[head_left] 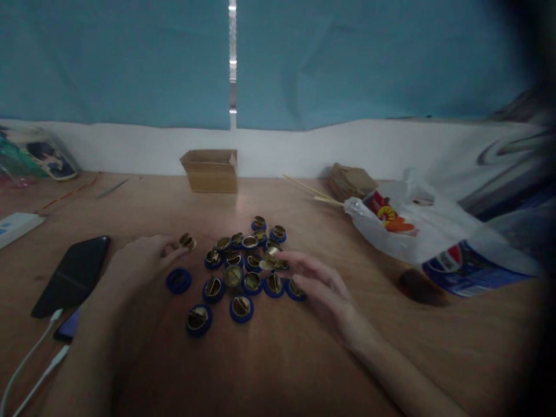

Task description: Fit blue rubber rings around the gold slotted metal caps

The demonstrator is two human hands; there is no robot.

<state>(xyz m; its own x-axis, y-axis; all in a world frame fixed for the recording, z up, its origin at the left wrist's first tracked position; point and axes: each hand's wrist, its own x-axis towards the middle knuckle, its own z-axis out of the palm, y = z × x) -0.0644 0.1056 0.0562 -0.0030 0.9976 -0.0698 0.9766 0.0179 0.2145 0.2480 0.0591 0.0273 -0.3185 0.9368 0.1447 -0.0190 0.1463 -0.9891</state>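
My left hand [150,255] pinches a small gold metal disc [187,241] by its edge, just above the table. Below it lies a blue ring [178,280] with a dark centre. My right hand [319,284] holds a gold piece [270,258] at its fingertips, over the right side of a cluster. The cluster is several blue-rimmed round pieces with gold pin backs, such as one at the front [241,308] and another at the front left [198,319]. My right fingers partly cover the pieces beneath them.
An open cardboard box [212,174] stands against the wall. At left are a black phone [72,275], white cables [32,348] and a power strip [17,227]. To the right sit a brown package [351,182], a plastic bag [391,231] and a blue Pepsi container [473,269].
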